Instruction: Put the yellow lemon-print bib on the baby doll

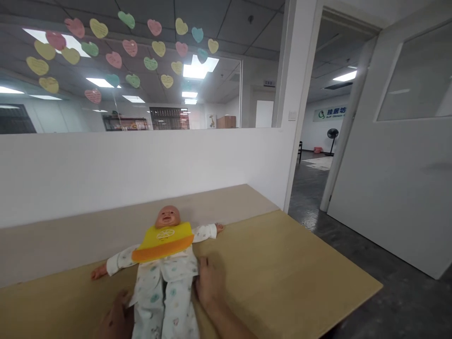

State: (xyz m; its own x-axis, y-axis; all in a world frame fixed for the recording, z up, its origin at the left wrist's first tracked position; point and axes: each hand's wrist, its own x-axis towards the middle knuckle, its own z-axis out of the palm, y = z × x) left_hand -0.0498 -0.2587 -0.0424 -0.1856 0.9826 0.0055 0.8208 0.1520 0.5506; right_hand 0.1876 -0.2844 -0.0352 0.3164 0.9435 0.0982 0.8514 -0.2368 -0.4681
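Observation:
A baby doll [165,278] lies on its back on the table, head toward the wall and arms spread wide. It wears a white printed top and trousers [178,301], with a yellow and orange silicone bib [164,240] over its chest. At the doll's waist, on the left side, my left hand [116,318] is closed at the hem of the top, its fingers dark and partly blurred. My right hand [210,285] is at the opposite side of the waist, fingers closed on the hem there, thumb upward. Both fingertips are partly hidden by the cloth.
The wooden table [275,263] has a pale strip along its back, against a white half wall [141,174]. Heart-shaped notes [129,47] dot the window above. To the right, an open door [395,188] leads to a room with a standing fan [332,134].

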